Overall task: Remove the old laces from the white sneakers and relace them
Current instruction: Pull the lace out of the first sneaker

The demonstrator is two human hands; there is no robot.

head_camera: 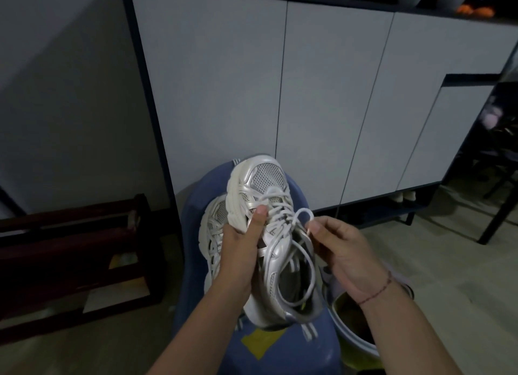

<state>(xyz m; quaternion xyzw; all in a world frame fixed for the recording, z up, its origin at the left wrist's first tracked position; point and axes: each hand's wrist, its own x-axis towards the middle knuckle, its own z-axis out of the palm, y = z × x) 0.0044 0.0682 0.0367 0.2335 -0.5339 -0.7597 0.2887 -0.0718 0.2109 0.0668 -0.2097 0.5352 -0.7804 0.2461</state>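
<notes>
— White mesh and silvery overlays are seen on both shoes. How are they placed, taken from the left?
— The spare sneaker (214, 234) is laid on the blue stool (193, 206), untouched. Just beside it, the held sneaker (263, 178) is lifted with its toe pointing away. It is gripped by the left hand (238, 248), whose fingers are wrapped round the sole and side, with the thumb pressed on the crossed lacing.
— And the lace?
— The lace (301, 214) is threaded through the eyelets. One loop is drawn out to the right and pinched between the thumb and forefinger of the right hand (344, 248). The other fingers are loosely curled.
— How is it expected to handle?
— The shoe is judged light, with a stiff, chunky sole and a soft upper that gives under pressure, so it is best gripped at the sole and midfoot. The cord is judged limp and fairly smooth. It is best taken close to an eyelet and drawn out crossing by crossing, since a long free loop may be snagged.
</notes>
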